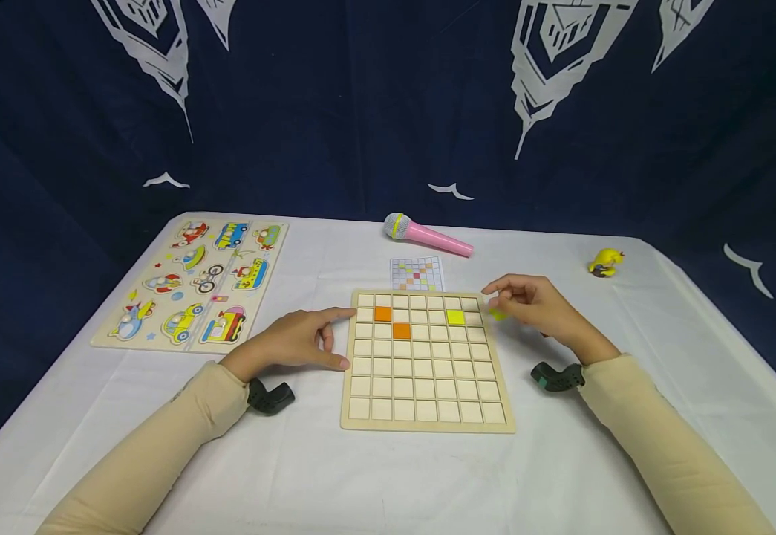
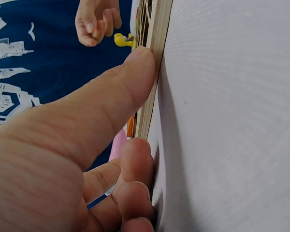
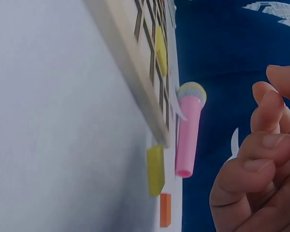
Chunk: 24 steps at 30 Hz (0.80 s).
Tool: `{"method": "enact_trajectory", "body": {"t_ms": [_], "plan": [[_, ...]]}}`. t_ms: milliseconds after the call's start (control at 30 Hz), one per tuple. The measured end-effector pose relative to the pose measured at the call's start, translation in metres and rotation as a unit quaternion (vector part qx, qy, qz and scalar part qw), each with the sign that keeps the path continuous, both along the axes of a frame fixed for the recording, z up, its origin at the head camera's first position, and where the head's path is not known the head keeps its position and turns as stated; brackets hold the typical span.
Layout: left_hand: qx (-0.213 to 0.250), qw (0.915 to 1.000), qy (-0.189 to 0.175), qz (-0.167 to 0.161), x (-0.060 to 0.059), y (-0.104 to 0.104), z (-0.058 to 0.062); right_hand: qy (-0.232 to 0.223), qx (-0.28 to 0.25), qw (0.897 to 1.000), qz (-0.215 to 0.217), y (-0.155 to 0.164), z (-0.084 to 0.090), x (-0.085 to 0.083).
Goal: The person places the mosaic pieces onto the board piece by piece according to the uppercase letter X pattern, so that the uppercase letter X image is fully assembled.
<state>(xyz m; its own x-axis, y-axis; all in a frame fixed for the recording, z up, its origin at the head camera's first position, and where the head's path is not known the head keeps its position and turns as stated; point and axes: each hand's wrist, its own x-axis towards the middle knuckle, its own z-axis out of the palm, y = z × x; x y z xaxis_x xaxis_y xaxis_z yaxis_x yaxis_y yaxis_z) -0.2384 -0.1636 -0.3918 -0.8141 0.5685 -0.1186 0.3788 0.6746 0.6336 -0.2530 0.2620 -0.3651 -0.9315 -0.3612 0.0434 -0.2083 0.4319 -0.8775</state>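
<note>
A wooden grid board (image 1: pixel 428 427) lies on the white cloth with two orange tiles (image 1: pixel 383 313) and one yellow tile (image 1: pixel 455 318) in its cells. My left hand (image 1: pixel 301 338) touches the board's left edge with thumb and index fingertip, while its other fingers bend down by the cloth. Just off the board's right edge, a loose yellow-green tile (image 3: pixel 155 170) rests on the table. An orange tile (image 3: pixel 165 210) lies behind it, hidden under the hand in the head view. Over these tiles hovers my right hand (image 1: pixel 528 303), fingers loosely bent and nothing between them.
Behind the board lies a small card with a coloured grid (image 1: pixel 416 274), then a pink microphone (image 1: pixel 428 236). A vehicle puzzle board (image 1: pixel 160 286) occupies the left side of the table, and a yellow duck toy (image 1: pixel 605 262) stands at the back right.
</note>
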Motion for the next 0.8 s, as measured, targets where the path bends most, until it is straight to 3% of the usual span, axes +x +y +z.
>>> {"method": "enact_trajectory", "body": {"t_ms": [267,800], "plan": [[-0.003,1.0000,-0.001,0.000,0.000,0.000,-0.001,-0.008,0.021,0.999,-0.031,0.014,-0.008,-0.008],[-0.005,1.0000,0.001,-0.001,0.001,0.001,0.000,-0.017,0.035,0.999,-0.028,0.029,-0.028,-0.015]]}}
